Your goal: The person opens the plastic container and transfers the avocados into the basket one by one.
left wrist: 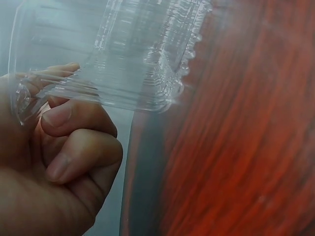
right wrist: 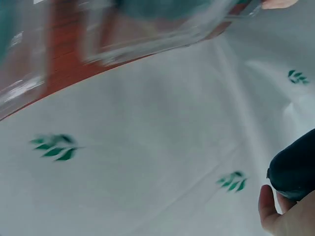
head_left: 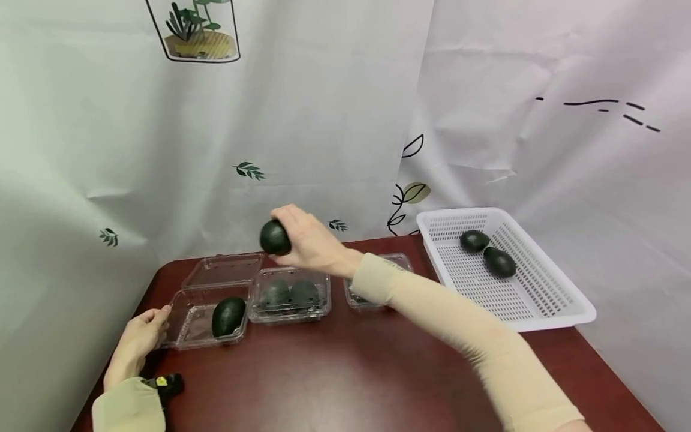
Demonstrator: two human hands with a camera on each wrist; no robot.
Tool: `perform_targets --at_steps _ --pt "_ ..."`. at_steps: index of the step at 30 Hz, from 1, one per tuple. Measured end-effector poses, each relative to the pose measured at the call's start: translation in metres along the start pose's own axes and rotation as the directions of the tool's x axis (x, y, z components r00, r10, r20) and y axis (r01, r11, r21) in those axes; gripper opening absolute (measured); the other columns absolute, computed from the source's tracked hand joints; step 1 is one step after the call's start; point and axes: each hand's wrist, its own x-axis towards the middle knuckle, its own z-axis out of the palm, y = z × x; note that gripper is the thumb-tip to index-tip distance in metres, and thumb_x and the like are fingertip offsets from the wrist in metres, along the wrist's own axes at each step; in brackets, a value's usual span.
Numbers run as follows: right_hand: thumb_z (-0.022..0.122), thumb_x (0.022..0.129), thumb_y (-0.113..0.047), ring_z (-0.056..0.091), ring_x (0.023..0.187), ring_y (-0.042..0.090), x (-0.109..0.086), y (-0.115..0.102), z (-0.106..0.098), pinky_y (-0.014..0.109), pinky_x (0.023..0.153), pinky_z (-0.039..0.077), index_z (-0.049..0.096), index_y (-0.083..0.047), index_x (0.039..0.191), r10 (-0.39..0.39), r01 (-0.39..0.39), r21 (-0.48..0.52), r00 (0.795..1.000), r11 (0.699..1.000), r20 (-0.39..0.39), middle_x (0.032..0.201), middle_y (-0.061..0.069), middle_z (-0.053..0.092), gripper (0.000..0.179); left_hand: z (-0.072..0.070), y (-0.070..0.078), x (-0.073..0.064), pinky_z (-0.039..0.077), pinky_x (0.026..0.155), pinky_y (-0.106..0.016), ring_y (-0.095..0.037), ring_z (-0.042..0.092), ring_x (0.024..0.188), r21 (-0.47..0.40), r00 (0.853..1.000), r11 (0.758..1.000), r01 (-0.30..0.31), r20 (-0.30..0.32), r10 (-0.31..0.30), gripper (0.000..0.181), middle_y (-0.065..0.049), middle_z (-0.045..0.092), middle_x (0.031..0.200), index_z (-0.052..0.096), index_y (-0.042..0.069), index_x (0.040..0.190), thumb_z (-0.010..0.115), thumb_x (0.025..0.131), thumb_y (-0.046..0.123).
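Note:
My right hand (head_left: 306,239) grips a dark green avocado (head_left: 275,237) in the air above the clear plastic boxes. The right wrist view shows the same avocado (right wrist: 295,167) against the white backdrop. At the left end of the table my left hand (head_left: 143,333) pinches the rim of an open clear clamshell box (head_left: 186,336). In the left wrist view, fingers (left wrist: 83,118) curl at the edge of the clear plastic (left wrist: 133,59). One avocado (head_left: 228,317) lies in the right half of that box, and its lid (head_left: 224,270) is folded back.
A closed clamshell box (head_left: 290,294) with two avocados stands right of the open one. Another clear box (head_left: 396,261) is partly hidden behind my right arm. On the right, a white slotted basket (head_left: 540,282) holds two avocados (head_left: 499,263). A white printed curtain hangs behind the table.

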Motion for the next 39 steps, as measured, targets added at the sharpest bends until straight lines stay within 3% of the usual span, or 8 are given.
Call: perform_targets --at_steps 7,10,12,16,24,28,34,39 --pt "0.087 0.069 -0.017 0.054 0.104 0.024 -0.053 0.045 -0.034 0.028 0.098 0.041 0.045 0.004 0.121 0.008 -0.006 0.057 0.999 0.998 -0.042 0.115 0.014 0.051 0.07 0.0 0.0 -0.001 0.039 0.053 -0.03 -0.011 0.042 0.056 -0.019 1.0 1.0 -0.006 0.014 0.006 0.045 0.003 0.043 0.068 0.05 0.009 0.081 0.043 0.102 0.047" --pt "0.088 0.069 -0.016 0.056 0.104 0.024 -0.078 0.057 -0.048 0.032 0.096 0.044 0.044 0.003 0.121 0.107 -0.105 0.094 0.994 0.99 -0.018 0.115 0.013 0.051 0.071 0.0 0.0 -0.001 0.039 0.053 -0.03 -0.011 0.042 0.055 -0.004 1.0 1.0 -0.009 0.01 0.009 0.045 0.003 0.044 0.068 0.05 0.009 0.081 0.043 0.103 0.047" --pt "0.089 0.068 -0.016 0.057 0.105 0.025 -0.095 0.064 -0.057 0.036 0.095 0.046 0.043 0.001 0.124 0.205 -0.203 0.121 0.979 0.972 -0.003 0.116 0.013 0.052 0.074 0.0 0.0 0.0 0.039 0.052 -0.03 -0.011 0.042 0.055 0.0 1.0 1.0 -0.008 0.015 0.008 0.045 0.003 0.043 0.067 0.049 0.009 0.08 0.043 0.103 0.047" --pt "0.09 0.066 -0.017 0.057 0.105 0.029 -0.124 0.08 -0.075 0.044 0.093 0.047 0.042 -0.001 0.126 0.377 -0.373 0.157 0.926 0.915 0.001 0.116 0.016 0.054 0.078 0.0 0.0 0.002 0.039 0.052 -0.03 -0.011 0.042 0.054 0.0 1.0 1.0 -0.014 0.021 0.014 0.045 0.003 0.043 0.067 0.049 0.009 0.08 0.043 0.103 0.047" --pt "0.087 0.072 -0.022 0.057 0.1 0.034 -0.177 0.121 -0.101 0.05 0.087 0.045 0.04 -0.002 0.128 0.582 -0.573 0.145 0.813 0.807 -0.029 0.118 0.021 0.054 0.077 0.001 -0.001 0.004 0.04 0.054 -0.031 -0.011 0.043 0.056 0.008 1.0 1.0 -0.001 0.018 0.001 0.046 0.003 0.043 0.069 0.05 0.009 0.08 0.043 0.102 0.049" --pt "0.087 0.073 -0.023 0.056 0.099 0.034 -0.199 0.132 -0.109 0.049 0.087 0.044 0.039 -0.002 0.128 0.649 -0.64 0.137 0.76 0.756 -0.029 0.118 0.021 0.054 0.076 0.001 -0.001 0.003 0.039 0.053 -0.031 -0.011 0.042 0.056 0.006 1.0 1.0 -0.006 0.021 0.005 0.046 0.004 0.042 0.067 0.05 0.009 0.08 0.043 0.102 0.049" --pt "0.087 0.074 -0.024 0.055 0.099 0.036 -0.216 0.15 -0.123 0.05 0.086 0.042 0.037 -0.001 0.128 0.703 -0.699 0.076 0.71 0.711 -0.046 0.118 0.024 0.053 0.077 0.003 0.0 0.004 0.039 0.053 -0.031 -0.012 0.043 0.056 0.024 0.999 0.999 -0.03 0.025 0.029 0.046 0.003 0.042 0.066 0.05 0.007 0.083 0.042 0.103 0.049" --pt "0.084 0.078 -0.026 0.054 0.103 0.04 -0.221 0.166 -0.134 0.052 0.089 0.043 0.031 0.0 0.129 0.781 -0.775 0.123 0.624 0.62 -0.002 0.12 0.027 0.049 0.077 0.002 0.001 0.004 0.039 0.052 -0.031 -0.012 0.042 0.055 0.019 1.0 0.999 -0.028 0.011 0.028 0.046 0.002 0.042 0.067 0.049 0.008 0.081 0.043 0.103 0.048"
